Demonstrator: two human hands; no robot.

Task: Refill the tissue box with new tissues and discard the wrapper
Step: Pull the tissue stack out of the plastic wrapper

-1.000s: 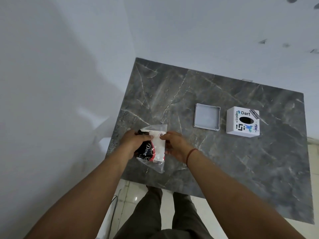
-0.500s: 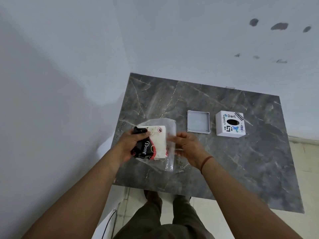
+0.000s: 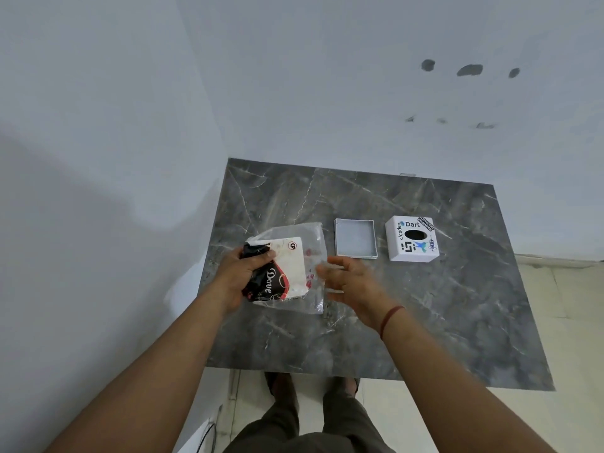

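Fingers of the right hand (image 3: 351,282) have just loosened off the clear wrapper (image 3: 315,253) while the left hand (image 3: 240,276) clenches the Dove tissue pack (image 3: 284,273), left of the stickered tissue box (image 3: 412,238), so unwrapping seems underway.

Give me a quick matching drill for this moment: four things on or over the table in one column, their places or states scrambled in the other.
Things:
1. tissue pack
2. white box
3. tray
4. right hand

Places or states:
A. lies open side up between the pack and the box
B. held in the left hand, inside clear plastic
C. fingers spread at the plastic's right edge
D. stands farthest right, oval hole on top

Pairs: 1-B, 2-D, 3-A, 4-C
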